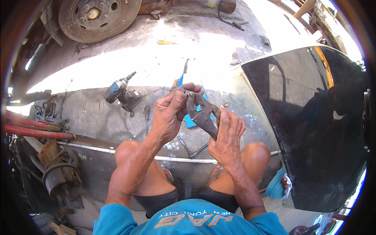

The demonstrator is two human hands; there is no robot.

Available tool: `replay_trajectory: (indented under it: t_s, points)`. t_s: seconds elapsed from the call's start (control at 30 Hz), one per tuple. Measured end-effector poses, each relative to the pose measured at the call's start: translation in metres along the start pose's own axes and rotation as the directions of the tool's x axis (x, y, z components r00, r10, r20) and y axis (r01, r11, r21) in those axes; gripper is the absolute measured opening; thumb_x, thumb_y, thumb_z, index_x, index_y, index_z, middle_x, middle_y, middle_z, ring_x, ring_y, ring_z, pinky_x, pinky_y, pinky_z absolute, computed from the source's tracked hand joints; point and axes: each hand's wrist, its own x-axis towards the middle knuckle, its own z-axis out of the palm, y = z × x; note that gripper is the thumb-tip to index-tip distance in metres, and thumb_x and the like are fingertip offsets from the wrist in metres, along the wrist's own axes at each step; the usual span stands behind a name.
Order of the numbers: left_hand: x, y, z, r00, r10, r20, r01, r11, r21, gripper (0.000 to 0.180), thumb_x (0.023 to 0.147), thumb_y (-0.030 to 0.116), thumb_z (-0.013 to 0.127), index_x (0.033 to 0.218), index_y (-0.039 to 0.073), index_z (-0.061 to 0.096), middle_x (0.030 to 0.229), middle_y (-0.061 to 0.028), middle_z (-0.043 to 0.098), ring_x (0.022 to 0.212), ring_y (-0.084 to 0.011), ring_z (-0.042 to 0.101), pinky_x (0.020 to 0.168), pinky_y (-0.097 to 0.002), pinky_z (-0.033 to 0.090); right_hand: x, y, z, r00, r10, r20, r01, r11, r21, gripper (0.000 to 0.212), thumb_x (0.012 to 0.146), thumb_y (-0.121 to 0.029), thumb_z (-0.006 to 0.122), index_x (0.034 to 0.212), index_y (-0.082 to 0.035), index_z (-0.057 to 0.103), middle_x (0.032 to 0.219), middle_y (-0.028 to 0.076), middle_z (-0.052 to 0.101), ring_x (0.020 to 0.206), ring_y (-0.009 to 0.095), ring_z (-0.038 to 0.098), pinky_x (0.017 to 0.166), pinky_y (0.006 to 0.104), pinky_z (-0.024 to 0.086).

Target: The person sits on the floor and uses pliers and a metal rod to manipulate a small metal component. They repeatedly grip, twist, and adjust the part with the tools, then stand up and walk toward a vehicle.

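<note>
In front of my chest, my right hand (228,137) is wrapped round the handles of worn, dark locking pliers (203,117). Their toothed jaws point up and to the left. Beside the jaws my left hand (170,111) is closed, thumb and fingers pinched together; the small piece between them, if any, is too hidden to name. Below both hands, partly covered by them, a blue flat object (190,123) lies on the ground. On the concrete between my knees and that blue object is an angled dark metal tool (191,155).
A blue-and-black cordless power tool (117,90) lies to the left, near a screwdriver (147,113). A large dark glass panel (313,129) stands close on the right. Red bars (35,131) and metal parts crowd the left; a vehicle wheel (96,17) is at the far left.
</note>
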Motion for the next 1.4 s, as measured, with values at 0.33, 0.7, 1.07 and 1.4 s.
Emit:
replay_trajectory:
  t_s: [0.33,0.7,1.07,1.4]
  points:
    - [-0.002,-0.006,0.002,1.0,0.019,-0.01,-0.019,1.0,0.021,0.05,0.1,0.03,0.063,0.132,-0.008,0.058,0.13,-0.0192,0.064,0.124,-0.0293,0.062,0.101,-0.0399,0.058,-0.002,0.005,-0.005,0.998,0.019,0.053,-0.021,0.999,0.031,0.082,0.066,0.007,0.064,0.144,-0.002,0.039,0.12,0.019,0.048,0.118,0.038,0.048,0.104,0.0536,0.032]
    - [-0.004,-0.009,0.005,0.999,0.024,-0.047,-0.02,0.996,0.089,0.05,0.101,0.028,0.063,0.134,-0.009,0.056,0.13,-0.0189,0.065,0.122,-0.028,0.064,0.103,-0.0398,0.056,-0.001,0.01,-0.004,0.996,0.019,0.088,-0.04,0.97,0.238,0.072,0.07,0.005,0.064,0.139,0.001,0.042,0.1,0.017,0.053,0.097,0.036,0.056,0.092,0.0489,0.039]
    - [-0.008,-0.031,0.01,0.985,-0.139,-0.105,0.162,0.952,0.261,0.098,0.084,0.042,0.082,0.151,-0.008,0.032,0.147,-0.027,0.047,0.132,-0.0327,0.054,0.109,-0.0408,0.048,-0.001,0.003,0.011,0.922,0.209,0.325,-0.368,0.731,0.574,0.057,0.077,0.001,0.061,0.133,0.003,0.05,0.116,0.025,0.063,0.107,0.044,0.064,0.094,0.0476,0.05]
    - [-0.01,-0.048,0.029,0.954,-0.137,-0.266,0.279,0.729,0.625,0.062,0.077,0.032,0.087,0.114,-0.006,0.054,0.093,-0.0119,0.063,0.082,-0.0181,0.063,0.074,-0.0353,0.055,-0.003,-0.004,0.022,0.873,0.222,0.433,-0.456,0.687,0.566,0.042,0.082,-0.005,0.064,0.123,0.003,0.058,0.101,0.015,0.068,0.094,0.024,0.067,0.083,0.0377,0.051]
